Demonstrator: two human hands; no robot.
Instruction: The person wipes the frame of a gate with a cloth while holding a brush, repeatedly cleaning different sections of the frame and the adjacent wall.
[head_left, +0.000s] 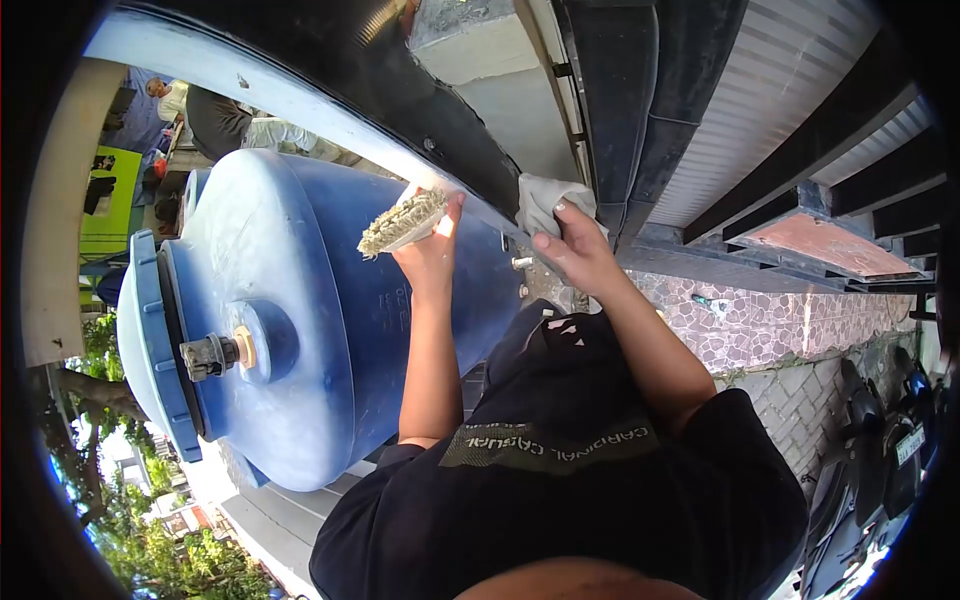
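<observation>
My left hand (pixel 428 262) is closed around a brush (pixel 405 222) with shaggy, pale bristles that point to the left. It is raised in front of the blue tank, close to a white beam (pixel 340 125). To the right, my right hand (pixel 585 255) pinches a crumpled grey cloth (pixel 545 200) between thumb and fingers. The cloth lies against the dark edge beside the beam, and part of it is hidden behind my fingers.
A large blue tank (pixel 380 300) with a lid and a pipe fitting (pixel 208 357) fills the left. Black metal beams (pixel 800 150) run at upper right. Parked motorcycles (pixel 870 460) stand at lower right. A person (pixel 172 100) is in the far upper left.
</observation>
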